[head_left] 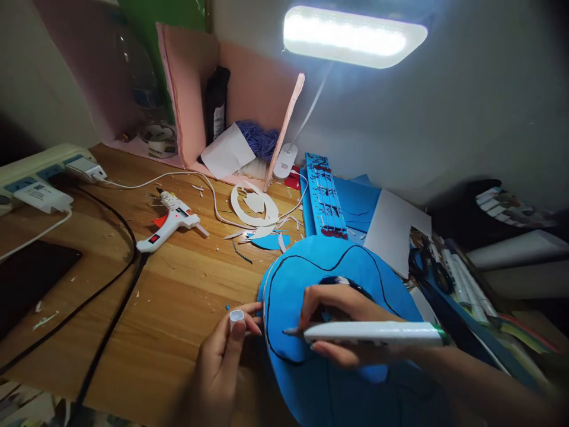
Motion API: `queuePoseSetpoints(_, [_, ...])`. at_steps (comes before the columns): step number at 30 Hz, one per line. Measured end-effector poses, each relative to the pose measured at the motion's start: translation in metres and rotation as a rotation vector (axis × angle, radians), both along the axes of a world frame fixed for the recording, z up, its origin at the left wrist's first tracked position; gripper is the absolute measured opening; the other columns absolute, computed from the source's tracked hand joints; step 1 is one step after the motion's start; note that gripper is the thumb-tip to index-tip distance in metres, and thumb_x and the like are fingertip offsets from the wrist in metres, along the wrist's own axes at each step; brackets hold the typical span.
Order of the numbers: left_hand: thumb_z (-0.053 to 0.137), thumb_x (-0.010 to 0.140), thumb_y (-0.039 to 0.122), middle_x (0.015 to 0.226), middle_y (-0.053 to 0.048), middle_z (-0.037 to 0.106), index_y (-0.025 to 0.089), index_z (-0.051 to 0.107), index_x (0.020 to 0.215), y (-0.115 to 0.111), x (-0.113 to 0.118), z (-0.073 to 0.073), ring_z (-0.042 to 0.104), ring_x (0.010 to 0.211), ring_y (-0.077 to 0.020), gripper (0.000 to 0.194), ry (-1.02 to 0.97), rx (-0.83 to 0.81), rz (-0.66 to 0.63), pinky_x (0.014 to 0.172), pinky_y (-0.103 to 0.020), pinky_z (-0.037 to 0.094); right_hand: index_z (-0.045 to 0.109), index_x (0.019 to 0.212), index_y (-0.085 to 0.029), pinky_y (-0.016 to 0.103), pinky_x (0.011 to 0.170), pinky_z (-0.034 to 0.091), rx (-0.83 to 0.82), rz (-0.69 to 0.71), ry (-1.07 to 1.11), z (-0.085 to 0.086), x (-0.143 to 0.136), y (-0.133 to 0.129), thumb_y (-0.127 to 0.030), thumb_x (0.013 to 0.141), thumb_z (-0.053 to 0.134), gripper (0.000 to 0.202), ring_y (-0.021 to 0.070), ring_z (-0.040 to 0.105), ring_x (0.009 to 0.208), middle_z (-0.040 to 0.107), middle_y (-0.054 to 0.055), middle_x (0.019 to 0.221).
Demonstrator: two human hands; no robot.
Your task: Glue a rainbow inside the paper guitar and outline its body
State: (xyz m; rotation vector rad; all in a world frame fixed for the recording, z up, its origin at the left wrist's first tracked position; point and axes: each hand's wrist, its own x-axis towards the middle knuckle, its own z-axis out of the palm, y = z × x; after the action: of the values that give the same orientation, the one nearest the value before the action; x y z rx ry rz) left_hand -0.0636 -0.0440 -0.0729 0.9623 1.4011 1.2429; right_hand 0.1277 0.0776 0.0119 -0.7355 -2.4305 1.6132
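Observation:
A blue ring-shaped disc (293,284) lies at the table's front right, with a wavy black line drawn around it. My right hand (347,314) is closed around a white marker (377,333) with a green end. The marker's dark tip points down at the blue face, just inside the black line; whether it touches I cannot tell. At the disc's left edge is my left hand (222,350), pinching a small white marker cap (237,317) between thumb and finger. Its other fingertips reach the disc's rim. The disc's centre is partly hidden behind my right hand.
A white glue gun (169,222) lies on the wooden table (186,296) among cords and paper scraps. Behind the disc are cut paper rings (240,207) and a decorated blue strip (324,196). Scissors (438,270) and more markers (462,284) lie right. A lit lamp (355,35) hangs above.

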Motion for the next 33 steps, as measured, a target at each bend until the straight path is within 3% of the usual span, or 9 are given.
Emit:
queuePoseSetpoints(6, [0.042, 0.088, 0.053, 0.11, -0.007, 0.066, 0.019, 0.063, 0.074, 0.002, 0.008, 0.014, 0.063, 0.091, -0.0184, 0.043, -0.109, -0.113, 0.106, 0.08, -0.025, 0.048, 0.059, 0.088, -0.02, 0.024, 0.062, 0.047, 0.006, 0.096, -0.009, 0.0, -0.007, -0.008, -0.018, 0.072, 0.059, 0.015, 0.0132, 0.06, 0.069, 0.066, 0.001, 0.079])
queuePoseSetpoints(10, [0.044, 0.088, 0.051, 0.109, -0.005, 0.066, 0.02, 0.062, 0.074, 0.002, 0.008, 0.015, 0.061, 0.092, -0.0177, 0.039, -0.138, -0.097, 0.073, 0.081, -0.024, 0.046, 0.059, 0.08, -0.019, 0.021, 0.051, 0.043, -0.026, 0.13, 0.01, -0.005, -0.01, -0.003, -0.018, 0.067, 0.059, 0.013, 0.0107, 0.055, 0.058, 0.063, -0.001, 0.069])
queuePoseSetpoints(16, [0.041, 0.091, 0.047, 0.104, -0.003, 0.064, 0.02, 0.061, 0.077, 0.001, 0.005, 0.017, 0.059, 0.088, -0.0161, 0.036, -0.184, -0.107, -0.004, 0.079, -0.023, 0.045, 0.054, 0.077, -0.018, 0.019, 0.045, 0.037, -0.069, -0.015, 0.055, -0.011, -0.004, 0.002, -0.024, 0.071, 0.06, 0.01, 0.009, 0.05, 0.053, 0.06, -0.001, 0.064])
queuePoseSetpoints(22, [0.042, 0.091, 0.046, 0.086, 0.0, 0.062, 0.02, 0.061, 0.075, 0.002, 0.006, 0.018, 0.057, 0.081, -0.0132, 0.035, -0.196, -0.113, -0.037, 0.076, -0.02, 0.045, 0.042, 0.055, -0.019, 0.018, 0.041, 0.03, -0.016, -0.035, 0.003, -0.011, 0.008, 0.005, -0.026, 0.077, 0.059, 0.029, 0.0065, 0.043, 0.043, 0.047, -0.005, 0.047])
queuePoseSetpoints(28, [0.043, 0.089, 0.049, 0.084, 0.001, 0.063, 0.021, 0.062, 0.077, 0.003, 0.006, 0.017, 0.059, 0.081, -0.0126, 0.036, -0.144, -0.1, -0.04, 0.076, -0.018, 0.046, 0.038, 0.053, -0.019, 0.017, 0.041, 0.028, 0.084, -0.072, 0.055, -0.01, 0.014, 0.007, -0.02, 0.077, 0.058, 0.031, 0.0048, 0.038, 0.044, 0.041, -0.007, 0.049])
queuePoseSetpoints(33, [0.043, 0.09, 0.047, 0.085, 0.002, 0.063, 0.022, 0.061, 0.076, 0.003, 0.006, 0.018, 0.059, 0.081, -0.0121, 0.034, -0.12, -0.095, -0.041, 0.076, -0.018, 0.046, 0.037, 0.054, -0.02, 0.018, 0.041, 0.028, 0.072, -0.095, 0.03, -0.01, 0.012, 0.006, -0.021, 0.077, 0.058, 0.031, 0.0057, 0.04, 0.045, 0.044, -0.006, 0.05])
